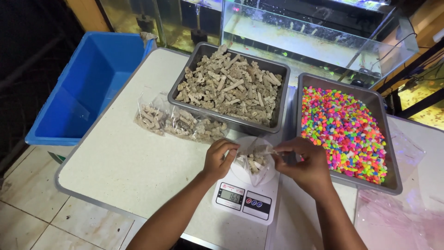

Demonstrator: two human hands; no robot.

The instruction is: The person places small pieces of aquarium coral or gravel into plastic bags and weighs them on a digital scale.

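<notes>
Here, the fingertips of the left hand [219, 157] and right hand [303, 159] are pressed together, pinching the gathered mouth of a small clear bag [253, 163] of pale coral bits, which sits on the scale [245, 199]. The film looks thin, soft and slippery and the load lumpy and fairly light, so the twisted neck seems the safest hold. Behind the scale stands a grey tray [277, 99] of the same bits; left of it lie filled bags [178, 122]; to its right, a tray of coloured gravel [386, 139].
</notes>
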